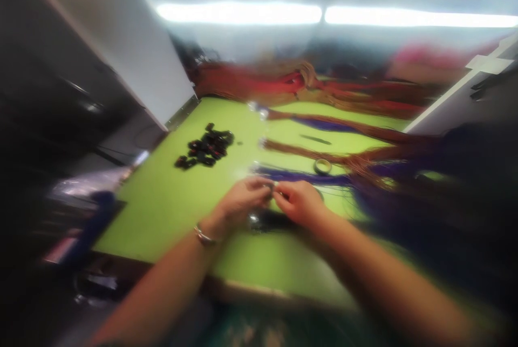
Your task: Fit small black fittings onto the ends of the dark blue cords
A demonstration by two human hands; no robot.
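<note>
Over the front of the green table my left hand (245, 196), with a metal bracelet at the wrist, meets my right hand (301, 201) fingertip to fingertip. Both are closed in a pinch. A small piece between them is too blurred and covered to name. Just under my hands lies a black bundle (269, 220) with a shiny end at its left. Beyond them is a bundle of purple wires (299, 176). To the left, a pile of small black parts (206, 146) rests on the table.
Bundles of brown wires (307, 149) lie across the green table (157, 212), with a tape roll (322, 167) and a thin dark strip (315, 139) near them. Red and brown wires (251, 81) run along the back. Upright panels (133, 39) flank the table.
</note>
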